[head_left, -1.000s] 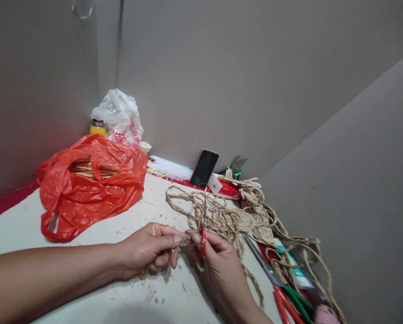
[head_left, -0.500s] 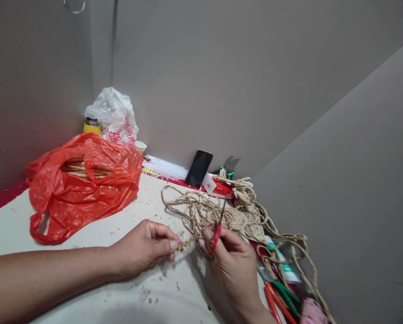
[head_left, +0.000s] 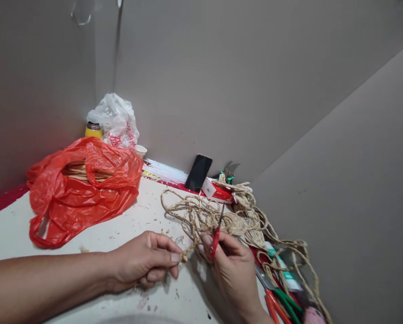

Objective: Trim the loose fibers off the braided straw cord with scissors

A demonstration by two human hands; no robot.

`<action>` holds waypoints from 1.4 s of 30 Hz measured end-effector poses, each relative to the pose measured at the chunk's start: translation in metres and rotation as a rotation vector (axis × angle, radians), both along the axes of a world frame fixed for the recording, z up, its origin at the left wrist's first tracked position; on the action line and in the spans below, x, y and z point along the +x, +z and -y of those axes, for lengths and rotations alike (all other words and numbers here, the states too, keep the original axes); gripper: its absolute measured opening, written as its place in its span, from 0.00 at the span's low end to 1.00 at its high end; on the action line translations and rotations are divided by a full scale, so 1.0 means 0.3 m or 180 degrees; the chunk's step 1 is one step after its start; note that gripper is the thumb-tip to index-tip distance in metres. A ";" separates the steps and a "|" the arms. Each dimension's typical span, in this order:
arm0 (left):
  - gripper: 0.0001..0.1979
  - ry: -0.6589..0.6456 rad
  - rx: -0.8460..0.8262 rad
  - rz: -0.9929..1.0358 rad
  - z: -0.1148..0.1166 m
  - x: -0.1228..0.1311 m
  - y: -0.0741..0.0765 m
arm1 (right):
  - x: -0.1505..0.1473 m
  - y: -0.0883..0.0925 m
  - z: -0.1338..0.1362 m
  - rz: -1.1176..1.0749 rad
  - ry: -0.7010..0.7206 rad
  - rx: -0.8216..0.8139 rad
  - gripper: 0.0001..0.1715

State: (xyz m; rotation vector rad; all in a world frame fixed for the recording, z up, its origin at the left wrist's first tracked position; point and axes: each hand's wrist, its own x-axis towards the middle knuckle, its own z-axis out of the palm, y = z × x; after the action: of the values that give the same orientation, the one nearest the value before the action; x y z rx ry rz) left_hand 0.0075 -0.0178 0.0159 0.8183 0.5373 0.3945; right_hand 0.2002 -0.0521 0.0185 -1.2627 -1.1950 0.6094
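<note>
My left hand point(head_left: 143, 261) pinches the frayed end of a braided straw rope point(head_left: 201, 216) between thumb and forefinger, low on the white table point(head_left: 12, 234). Just to its right, my right hand point(head_left: 233, 265) grips small red-handled scissors point(head_left: 217, 231), their blades pointing up and away over the rope pile. The rope runs from my left fingertips into a loose tangle of coils behind the scissors. A small gap separates the two hands.
A red plastic bag point(head_left: 83, 189) holding flat wooden pieces lies at the left. Behind it stand a white bag point(head_left: 115, 119), a yellow jar point(head_left: 93, 130) and a small cup point(head_left: 141, 150). A black phone point(head_left: 197, 172) leans on the cardboard wall. Pliers point(head_left: 284, 299) with red and green handles lie at the right edge.
My right hand drew the scissors away to the right from the rope end, blades tilting outward. My left hand kept its pinch on the rope end and sank slightly.
</note>
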 end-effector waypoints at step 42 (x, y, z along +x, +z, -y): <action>0.17 0.1042 0.0196 -0.0221 -0.049 0.003 0.007 | 0.041 -0.033 0.010 0.4250 0.0550 0.0546 0.09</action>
State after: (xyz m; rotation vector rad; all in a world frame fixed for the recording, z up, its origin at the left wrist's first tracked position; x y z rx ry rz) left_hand 0.0083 -0.0031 0.0179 0.8067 0.7302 0.6878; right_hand 0.2124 -0.0552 0.0086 -1.4124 -2.3817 -0.3534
